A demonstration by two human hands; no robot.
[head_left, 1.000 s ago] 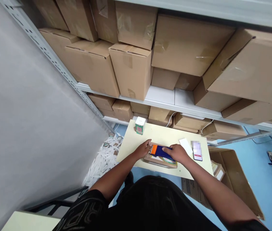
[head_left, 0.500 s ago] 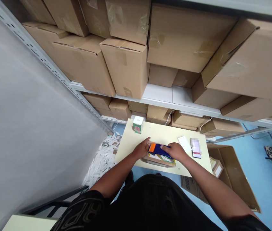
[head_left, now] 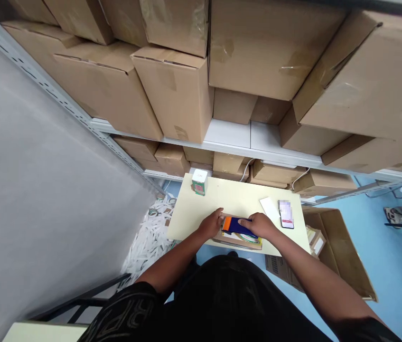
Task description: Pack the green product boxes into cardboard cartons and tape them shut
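A small cardboard box [head_left: 238, 243] lies at the near edge of the pale yellow table [head_left: 218, 192]. Over its top, my right hand [head_left: 262, 225] grips a blue tape dispenser [head_left: 238, 226] with an orange end, its thumb lying on the blue part. A roll of tape shows just under the dispenser. At the box's left end my left hand [head_left: 212, 223] holds the box, fingers close to the orange end. Its fingertips are partly hidden.
A green and white box [head_left: 200, 182] stands at the table's back left. White paper [head_left: 269, 208] and a phone [head_left: 285, 214] lie right. An open carton [head_left: 341, 251] is beside the table. Shelves of boxes [head_left: 172, 90] rise behind. A person's shoe [head_left: 394, 216] shows far right.
The camera view has shifted slightly. Both hands keep their places at the box, and the dispenser remains over its top with little visible movement.
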